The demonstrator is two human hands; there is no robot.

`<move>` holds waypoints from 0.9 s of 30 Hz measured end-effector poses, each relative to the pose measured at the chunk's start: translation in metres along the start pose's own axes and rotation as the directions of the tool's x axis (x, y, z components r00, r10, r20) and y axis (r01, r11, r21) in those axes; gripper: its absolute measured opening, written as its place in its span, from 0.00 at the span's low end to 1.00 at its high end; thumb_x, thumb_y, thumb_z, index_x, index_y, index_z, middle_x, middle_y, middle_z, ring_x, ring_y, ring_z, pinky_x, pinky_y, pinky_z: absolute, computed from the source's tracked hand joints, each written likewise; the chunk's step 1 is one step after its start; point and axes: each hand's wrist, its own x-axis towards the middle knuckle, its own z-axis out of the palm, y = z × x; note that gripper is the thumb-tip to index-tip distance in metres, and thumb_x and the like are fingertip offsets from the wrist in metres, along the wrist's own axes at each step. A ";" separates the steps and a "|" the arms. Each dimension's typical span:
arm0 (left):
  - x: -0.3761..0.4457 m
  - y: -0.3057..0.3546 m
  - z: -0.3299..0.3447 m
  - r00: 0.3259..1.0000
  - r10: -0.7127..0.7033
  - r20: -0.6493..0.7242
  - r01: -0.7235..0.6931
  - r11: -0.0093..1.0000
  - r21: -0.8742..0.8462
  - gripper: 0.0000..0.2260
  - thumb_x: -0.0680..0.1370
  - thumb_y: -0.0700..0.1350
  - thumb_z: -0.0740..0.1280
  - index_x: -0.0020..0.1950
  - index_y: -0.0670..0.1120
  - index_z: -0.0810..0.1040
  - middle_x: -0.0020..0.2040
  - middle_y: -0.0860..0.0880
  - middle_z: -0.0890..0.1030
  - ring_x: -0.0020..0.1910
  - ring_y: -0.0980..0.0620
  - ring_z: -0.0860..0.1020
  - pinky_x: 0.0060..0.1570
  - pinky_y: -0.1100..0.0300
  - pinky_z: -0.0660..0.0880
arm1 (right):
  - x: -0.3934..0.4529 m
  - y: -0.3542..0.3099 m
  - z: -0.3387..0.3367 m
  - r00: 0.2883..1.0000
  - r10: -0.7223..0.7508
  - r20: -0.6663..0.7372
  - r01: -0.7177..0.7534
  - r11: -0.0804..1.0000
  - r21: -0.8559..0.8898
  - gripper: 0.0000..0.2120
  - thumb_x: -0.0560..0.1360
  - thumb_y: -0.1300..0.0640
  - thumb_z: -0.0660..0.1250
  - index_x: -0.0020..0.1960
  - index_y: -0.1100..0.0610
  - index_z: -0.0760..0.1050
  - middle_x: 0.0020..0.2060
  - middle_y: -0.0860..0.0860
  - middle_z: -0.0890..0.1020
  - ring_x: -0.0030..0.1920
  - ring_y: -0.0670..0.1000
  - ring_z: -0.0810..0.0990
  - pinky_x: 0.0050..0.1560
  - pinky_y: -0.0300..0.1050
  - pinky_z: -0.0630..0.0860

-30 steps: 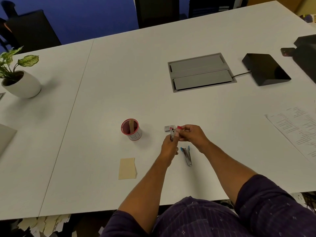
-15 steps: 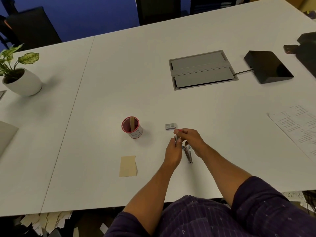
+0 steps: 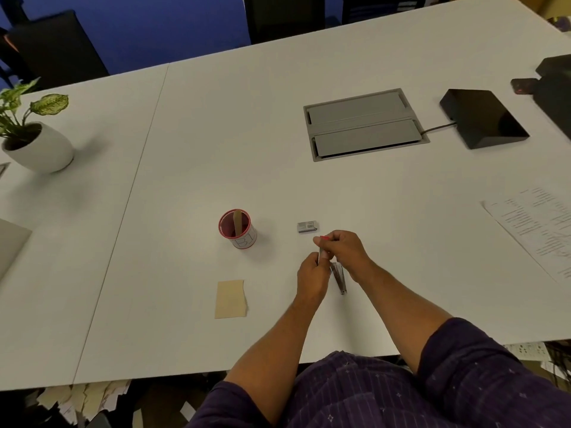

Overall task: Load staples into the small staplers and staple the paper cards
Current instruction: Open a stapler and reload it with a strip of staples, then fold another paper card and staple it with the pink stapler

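Note:
My left hand (image 3: 312, 274) and my right hand (image 3: 343, 250) meet just above the white table (image 3: 191, 168), both pinching a small stapler (image 3: 319, 254) whose thin metal edge shows between the fingers. A second small stapler (image 3: 339, 278) lies on the table right under my hands, partly hidden by them. A small grey staple box (image 3: 306, 226) rests just beyond my right hand. To the left, a tan paper card (image 3: 231, 299) lies flat.
A red-rimmed cup (image 3: 238, 229) with a wooden stick stands left of the staple box. A potted plant (image 3: 34, 140) sits far left, a grey cable hatch (image 3: 361, 125) and a black device (image 3: 482, 120) at the back right, printed sheets (image 3: 537, 223) at the right edge.
Both hands dropped toward me from beside the staple box to just above the lying stapler. The staple box, hidden behind the fingers a second ago, now shows fully.

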 end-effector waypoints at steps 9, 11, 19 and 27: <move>-0.005 -0.003 -0.018 0.998 0.064 0.001 -0.064 0.996 0.059 0.18 0.82 0.59 0.61 0.53 0.46 0.81 0.42 0.50 0.83 0.36 0.54 0.81 0.38 0.64 0.76 | -0.009 0.003 -0.008 1.000 0.004 0.031 -0.003 0.998 -0.061 0.22 0.68 0.38 0.78 0.49 0.56 0.83 0.40 0.50 0.87 0.37 0.44 0.85 0.33 0.33 0.76; -0.007 -0.002 -0.021 0.993 0.114 -0.031 -0.111 0.991 0.069 0.15 0.82 0.58 0.63 0.58 0.48 0.79 0.45 0.49 0.84 0.37 0.53 0.83 0.39 0.67 0.76 | -0.010 0.003 -0.007 0.999 0.008 0.044 -0.005 0.998 -0.061 0.23 0.69 0.39 0.78 0.51 0.57 0.82 0.41 0.51 0.88 0.37 0.46 0.85 0.33 0.33 0.76; 0.003 0.005 -0.024 0.997 0.072 -0.002 -0.072 0.996 -0.055 0.09 0.84 0.46 0.62 0.60 0.46 0.78 0.46 0.47 0.87 0.39 0.51 0.86 0.42 0.62 0.78 | -0.008 0.004 -0.006 0.998 -0.039 0.044 0.041 0.998 -0.052 0.14 0.78 0.48 0.72 0.49 0.59 0.83 0.40 0.52 0.87 0.36 0.48 0.84 0.35 0.37 0.77; 0.002 0.011 -0.027 0.997 -0.061 0.054 0.068 0.986 -0.152 0.09 0.85 0.46 0.59 0.59 0.47 0.78 0.49 0.46 0.87 0.42 0.49 0.87 0.48 0.54 0.79 | -0.003 0.007 -0.006 0.999 -0.024 0.047 0.029 0.995 -0.100 0.13 0.77 0.48 0.73 0.47 0.59 0.83 0.40 0.55 0.86 0.37 0.50 0.84 0.41 0.47 0.80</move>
